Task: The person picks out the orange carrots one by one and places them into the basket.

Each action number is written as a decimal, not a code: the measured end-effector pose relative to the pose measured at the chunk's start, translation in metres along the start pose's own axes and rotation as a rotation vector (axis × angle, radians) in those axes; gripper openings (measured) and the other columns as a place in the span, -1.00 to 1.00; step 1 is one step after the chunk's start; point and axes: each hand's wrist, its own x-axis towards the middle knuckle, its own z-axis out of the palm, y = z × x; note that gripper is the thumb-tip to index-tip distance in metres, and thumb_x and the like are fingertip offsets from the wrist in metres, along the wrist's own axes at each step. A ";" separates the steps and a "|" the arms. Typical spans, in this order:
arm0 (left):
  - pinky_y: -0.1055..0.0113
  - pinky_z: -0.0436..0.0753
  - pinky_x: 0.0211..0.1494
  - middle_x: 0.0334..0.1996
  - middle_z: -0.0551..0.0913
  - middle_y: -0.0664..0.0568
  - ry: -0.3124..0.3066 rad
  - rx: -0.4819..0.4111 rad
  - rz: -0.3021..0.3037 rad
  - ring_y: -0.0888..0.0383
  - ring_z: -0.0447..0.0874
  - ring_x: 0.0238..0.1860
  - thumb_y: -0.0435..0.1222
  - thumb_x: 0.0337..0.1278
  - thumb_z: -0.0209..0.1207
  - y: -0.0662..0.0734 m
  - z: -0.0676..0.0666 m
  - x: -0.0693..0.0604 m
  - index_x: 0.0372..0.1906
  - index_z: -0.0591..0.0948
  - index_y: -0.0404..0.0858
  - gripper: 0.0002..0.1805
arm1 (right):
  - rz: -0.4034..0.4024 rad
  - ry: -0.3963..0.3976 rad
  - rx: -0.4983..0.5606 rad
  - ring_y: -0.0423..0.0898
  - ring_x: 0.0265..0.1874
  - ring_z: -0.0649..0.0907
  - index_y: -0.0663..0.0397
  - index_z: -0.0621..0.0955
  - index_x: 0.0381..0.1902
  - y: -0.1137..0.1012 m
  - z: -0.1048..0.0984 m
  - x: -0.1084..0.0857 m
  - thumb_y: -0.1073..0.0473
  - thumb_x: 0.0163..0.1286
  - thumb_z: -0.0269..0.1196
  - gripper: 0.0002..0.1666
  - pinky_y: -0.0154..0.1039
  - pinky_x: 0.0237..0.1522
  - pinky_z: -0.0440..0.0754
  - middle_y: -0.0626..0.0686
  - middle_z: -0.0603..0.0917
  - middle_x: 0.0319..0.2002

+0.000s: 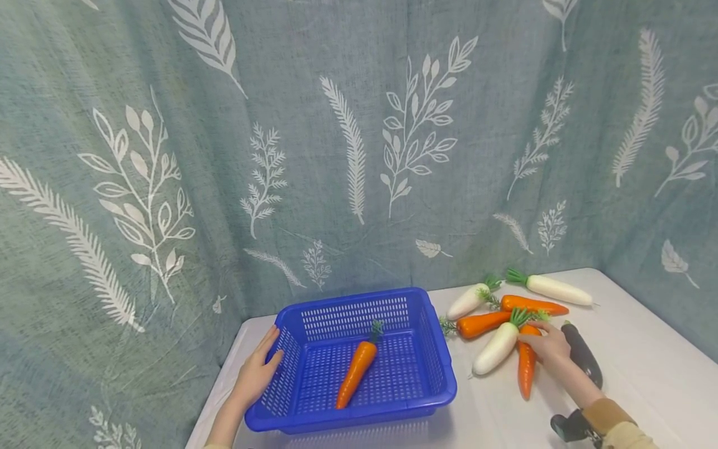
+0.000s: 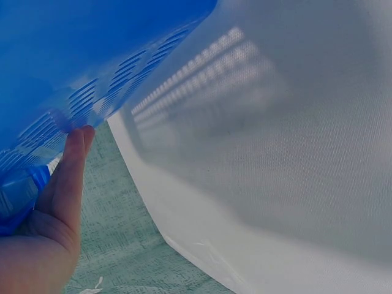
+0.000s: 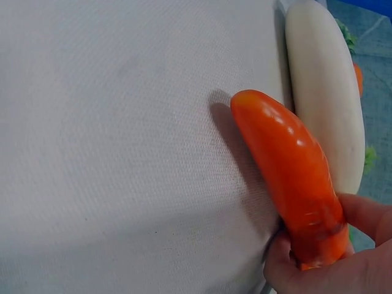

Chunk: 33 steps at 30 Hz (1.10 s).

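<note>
My right hand (image 1: pixel 552 346) grips an orange carrot (image 1: pixel 526 373) by its thick top end, with thumb and fingers around it in the right wrist view. The carrot's tip points toward the table's front. A white radish (image 1: pixel 496 350) with green leaves lies right beside it. My left hand (image 1: pixel 255 374) touches the left side of a blue plastic basket (image 1: pixel 443 362), its fingers straight along the rim and wall. Inside the basket lies another carrot (image 1: pixel 356 375), slanting across the slotted floor.
Behind my right hand lie two more carrots, one nearer (image 1: pixel 483 324) and one farther (image 1: pixel 533 304), and two more radishes, a short one (image 1: pixel 468 302) and a long one (image 1: pixel 561 290). A dark eggplant (image 1: pixel 582 355) is to the right. A leaf-patterned curtain (image 1: pixel 359 156) hangs behind the white table (image 1: pixel 645 374).
</note>
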 end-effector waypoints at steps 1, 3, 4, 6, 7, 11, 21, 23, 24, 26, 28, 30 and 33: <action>-0.22 0.10 0.41 0.45 0.09 -0.38 -0.002 0.001 -0.002 -0.34 0.02 0.43 -0.37 0.43 -0.05 0.000 0.000 0.001 0.40 0.18 -0.57 -0.44 | -0.001 -0.003 -0.002 0.08 -0.25 0.52 0.39 0.28 0.34 0.000 0.000 0.000 0.23 0.35 0.20 -0.32 -0.39 -0.48 0.50 0.53 0.24 0.25; -0.22 0.10 0.41 0.45 0.09 -0.37 -0.003 0.004 -0.003 -0.34 0.03 0.43 -0.37 0.43 -0.04 0.000 0.000 0.002 0.40 0.18 -0.57 -0.44 | -0.005 -0.006 -0.009 0.09 -0.25 0.51 0.39 0.27 0.34 0.000 -0.001 0.000 0.23 0.35 0.19 -0.32 -0.39 -0.47 0.50 0.54 0.23 0.26; -0.22 0.10 0.41 0.45 0.09 -0.37 -0.004 0.005 -0.004 -0.34 0.03 0.43 -0.37 0.43 -0.04 0.000 0.000 0.002 0.40 0.18 -0.57 -0.44 | -0.006 -0.006 -0.012 0.09 -0.25 0.51 0.39 0.27 0.34 0.000 -0.001 -0.001 0.22 0.35 0.19 -0.32 -0.39 -0.47 0.49 0.54 0.23 0.26; -0.22 0.10 0.41 0.45 0.09 -0.37 -0.004 0.007 -0.005 -0.34 0.03 0.43 -0.37 0.43 -0.04 0.000 0.000 0.003 0.40 0.19 -0.57 -0.44 | -0.005 -0.006 -0.019 0.10 -0.24 0.50 0.38 0.27 0.35 -0.001 -0.002 -0.001 0.22 0.36 0.19 -0.32 -0.39 -0.47 0.49 0.53 0.22 0.27; -0.22 0.10 0.41 0.45 0.09 -0.37 -0.004 0.008 -0.005 -0.34 0.03 0.43 -0.37 0.43 -0.04 0.000 0.000 0.003 0.40 0.19 -0.57 -0.44 | -0.004 -0.004 -0.022 0.11 -0.23 0.50 0.38 0.27 0.35 -0.001 -0.002 -0.001 0.21 0.36 0.19 -0.32 -0.39 -0.47 0.49 0.54 0.22 0.27; -0.21 0.09 0.42 0.46 0.08 -0.37 -0.007 0.003 -0.007 -0.34 0.02 0.44 -0.37 0.43 -0.04 0.001 -0.001 0.004 0.40 0.18 -0.57 -0.43 | 0.000 0.001 -0.023 0.15 -0.19 0.48 0.37 0.28 0.35 -0.001 -0.002 -0.002 0.21 0.37 0.19 -0.34 -0.35 -0.43 0.50 0.53 0.20 0.29; -0.23 0.09 0.41 0.46 0.09 -0.37 -0.005 0.001 0.006 -0.34 0.02 0.44 -0.37 0.44 -0.05 0.004 -0.001 0.005 0.40 0.18 -0.57 -0.44 | 0.004 0.015 -0.022 0.15 -0.20 0.47 0.37 0.28 0.34 -0.004 -0.002 -0.004 0.21 0.38 0.19 -0.34 -0.28 -0.39 0.51 0.55 0.20 0.28; -0.23 0.10 0.41 0.45 0.09 -0.37 -0.002 0.003 0.011 -0.35 0.02 0.43 -0.37 0.43 -0.05 0.004 -0.001 0.005 0.40 0.19 -0.57 -0.44 | 0.002 0.015 -0.024 0.15 -0.20 0.48 0.38 0.28 0.34 -0.003 -0.002 -0.004 0.21 0.38 0.19 -0.34 -0.29 -0.39 0.51 0.55 0.20 0.29; -0.23 0.09 0.41 0.45 0.09 -0.38 -0.004 0.002 0.011 -0.35 0.02 0.43 -0.37 0.43 -0.05 0.004 -0.001 0.005 0.40 0.18 -0.57 -0.44 | -0.001 0.015 -0.023 0.15 -0.19 0.48 0.38 0.28 0.34 -0.003 -0.002 -0.004 0.21 0.38 0.18 -0.34 -0.29 -0.39 0.51 0.55 0.20 0.29; -0.23 0.09 0.41 0.45 0.08 -0.38 -0.010 0.002 0.007 -0.35 0.01 0.43 -0.37 0.44 -0.05 0.004 -0.001 0.005 0.41 0.17 -0.57 -0.43 | -0.009 0.016 -0.022 0.16 -0.18 0.48 0.38 0.28 0.34 -0.002 -0.002 -0.003 0.22 0.37 0.19 -0.34 -0.30 -0.38 0.52 0.54 0.22 0.28; -0.23 0.09 0.41 0.46 0.07 -0.37 -0.019 -0.001 -0.005 -0.35 0.01 0.44 -0.36 0.44 -0.05 0.003 -0.001 0.005 0.41 0.17 -0.57 -0.43 | -0.024 0.015 -0.024 0.15 -0.19 0.50 0.40 0.28 0.33 -0.001 -0.002 -0.003 0.22 0.36 0.20 -0.34 -0.32 -0.40 0.52 0.54 0.25 0.26; -0.24 0.08 0.41 0.46 0.06 -0.37 -0.025 0.000 -0.015 -0.35 0.00 0.43 -0.36 0.44 -0.05 0.001 -0.001 0.004 0.41 0.16 -0.57 -0.43 | -0.037 0.014 -0.029 0.13 -0.22 0.52 0.43 0.28 0.32 0.000 -0.002 -0.003 0.22 0.35 0.21 -0.33 -0.35 -0.42 0.52 0.54 0.28 0.22; -0.24 0.08 0.41 0.46 0.06 -0.37 -0.026 0.004 -0.024 -0.35 0.01 0.44 -0.36 0.44 -0.05 0.000 0.000 0.004 0.41 0.16 -0.57 -0.42 | -0.048 0.022 -0.052 0.08 -0.29 0.54 0.44 0.29 0.30 0.001 -0.003 -0.003 0.20 0.34 0.23 -0.32 -0.39 -0.47 0.50 0.54 0.31 0.18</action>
